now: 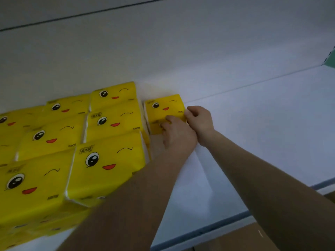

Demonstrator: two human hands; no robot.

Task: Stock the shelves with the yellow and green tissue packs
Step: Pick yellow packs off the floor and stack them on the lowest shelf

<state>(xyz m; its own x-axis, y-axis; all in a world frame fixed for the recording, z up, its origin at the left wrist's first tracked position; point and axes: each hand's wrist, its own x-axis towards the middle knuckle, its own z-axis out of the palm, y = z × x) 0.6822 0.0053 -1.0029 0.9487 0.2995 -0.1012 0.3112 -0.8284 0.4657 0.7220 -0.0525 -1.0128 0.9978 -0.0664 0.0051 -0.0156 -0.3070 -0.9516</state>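
Left hand (176, 134) and right hand (199, 120) reach across the white shelf (253, 142), past the stacked yellow packs (101, 160) on the left. Left fingers curl over the near side of a yellow tissue pack (163, 105); the right hand pinches its right edge. This pack sits far back, just right of the stack, near the back wall (181, 51).

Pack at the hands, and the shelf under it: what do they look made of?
Pack: likely thin plastic film over soft tissue; printed yellow, faint sheen, rounded bulging edges. Shelf: smooth matte white panel with a blue-grey front edge; painted metal or laminate, cannot tell which.
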